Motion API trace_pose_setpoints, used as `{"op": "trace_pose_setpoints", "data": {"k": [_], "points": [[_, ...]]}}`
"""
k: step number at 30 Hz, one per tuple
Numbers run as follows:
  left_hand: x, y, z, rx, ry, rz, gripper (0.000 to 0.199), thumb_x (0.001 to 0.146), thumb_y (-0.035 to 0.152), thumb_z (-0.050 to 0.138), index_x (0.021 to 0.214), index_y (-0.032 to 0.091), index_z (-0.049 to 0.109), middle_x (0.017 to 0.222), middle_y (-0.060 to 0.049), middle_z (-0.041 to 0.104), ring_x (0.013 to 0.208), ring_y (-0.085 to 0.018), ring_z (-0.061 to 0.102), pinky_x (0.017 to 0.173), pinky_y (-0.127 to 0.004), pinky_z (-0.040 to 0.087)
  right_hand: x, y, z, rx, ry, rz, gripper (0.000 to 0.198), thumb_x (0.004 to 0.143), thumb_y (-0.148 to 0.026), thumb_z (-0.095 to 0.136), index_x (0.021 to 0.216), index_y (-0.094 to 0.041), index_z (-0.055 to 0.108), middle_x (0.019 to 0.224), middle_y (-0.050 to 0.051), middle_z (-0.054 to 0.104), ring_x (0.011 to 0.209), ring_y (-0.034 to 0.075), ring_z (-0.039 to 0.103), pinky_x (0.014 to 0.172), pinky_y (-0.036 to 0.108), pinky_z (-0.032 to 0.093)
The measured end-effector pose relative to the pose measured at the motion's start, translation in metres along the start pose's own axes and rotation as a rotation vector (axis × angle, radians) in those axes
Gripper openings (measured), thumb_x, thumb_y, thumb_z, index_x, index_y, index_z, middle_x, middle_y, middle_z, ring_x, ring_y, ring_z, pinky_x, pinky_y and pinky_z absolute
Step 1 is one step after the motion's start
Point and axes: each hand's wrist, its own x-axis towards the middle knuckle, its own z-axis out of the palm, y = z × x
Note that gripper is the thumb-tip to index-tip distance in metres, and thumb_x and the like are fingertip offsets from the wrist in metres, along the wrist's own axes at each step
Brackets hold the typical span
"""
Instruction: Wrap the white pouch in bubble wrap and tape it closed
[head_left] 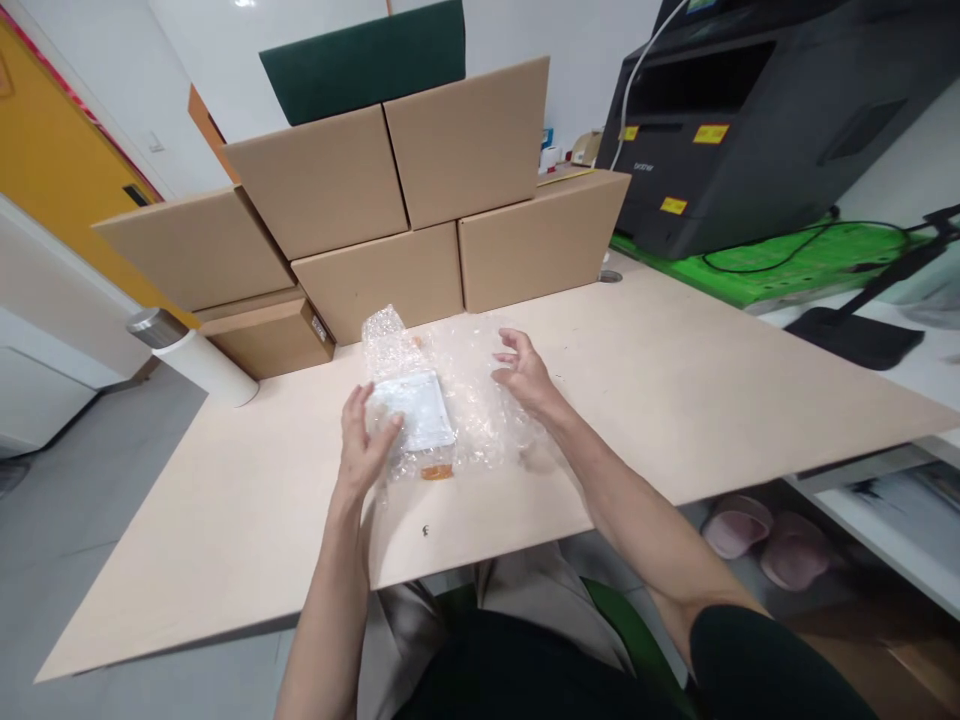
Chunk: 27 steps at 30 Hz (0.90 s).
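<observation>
A flat, pale bluish-white rectangular packet (424, 410) lies on a spread sheet of clear bubble wrap (484, 400) on the table. At the packet's left side is my left hand (362, 440), its thumb over the packet's left part and its fingers apart from the thumb. I cannot tell whether it presses on the packet. Over the right part of the wrap hovers my right hand (527, 375), fingers loosely curved and spread, with nothing seen between them. A strip of orange-brown tape (436, 472) shows at the wrap's near edge.
Stacked cardboard boxes (375, 285) stand along the back of the wooden table (247, 520), with a dark green box (367, 60) on top. At the left edge stands a white bottle (202, 365) with a metallic cap. A black printer (712, 140) rests on a green surface at the right.
</observation>
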Motion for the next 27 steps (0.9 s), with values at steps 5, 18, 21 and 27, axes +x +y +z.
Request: {"op": "trace_pose_setpoints", "data": {"k": [5, 18, 21, 27], "points": [[-0.026, 0.018, 0.029, 0.455, -0.355, 0.227, 0.087, 0.062, 0.048, 0.084, 0.140, 0.028, 0.053, 0.163, -0.013, 0.026, 0.151, -0.042, 0.009, 0.117, -0.066, 0.002, 0.005, -0.002, -0.006, 0.064, 0.054, 0.013, 0.060, 0.055, -0.022, 0.056, 0.114, -0.024, 0.052, 0.136, 0.012, 0.050, 0.115, 0.028, 0.056, 0.089, 0.044, 0.051], [-0.068, -0.025, -0.059, -0.281, 0.647, -0.217, 0.021, 0.087, 0.031, 0.060, 0.105, 0.023, 0.052, 0.095, -0.002, 0.066, 0.083, -0.015, 0.068, 0.086, -0.033, 0.055, 0.015, 0.006, -0.023, 0.057, 0.098, 0.071, 0.051, 0.051, -0.024, 0.063, 0.102, -0.019, 0.063, 0.097, 0.005, 0.058, 0.096, 0.024, 0.056, 0.083, 0.040, 0.048], [-0.089, -0.044, -0.078, -0.064, 0.641, -0.394, 0.049, 0.082, 0.027, 0.065, 0.126, 0.025, 0.044, 0.105, -0.005, 0.064, 0.087, -0.017, 0.066, 0.088, -0.037, 0.053, 0.013, 0.003, -0.025, 0.085, 0.105, 0.092, 0.046, 0.055, -0.027, 0.068, 0.100, -0.021, 0.065, 0.084, 0.001, 0.058, 0.081, 0.019, 0.057, 0.075, 0.036, 0.047], [-0.093, -0.029, -0.063, 0.443, 0.593, -0.138, 0.040, 0.084, 0.031, 0.060, 0.121, 0.016, 0.060, 0.118, -0.016, 0.058, 0.119, -0.032, 0.049, 0.105, -0.049, 0.039, 0.018, 0.002, -0.033, 0.089, 0.245, 0.140, 0.032, 0.063, -0.033, 0.072, 0.092, -0.020, 0.064, 0.079, 0.001, 0.060, 0.067, 0.014, 0.051, 0.055, 0.026, 0.037]]}}
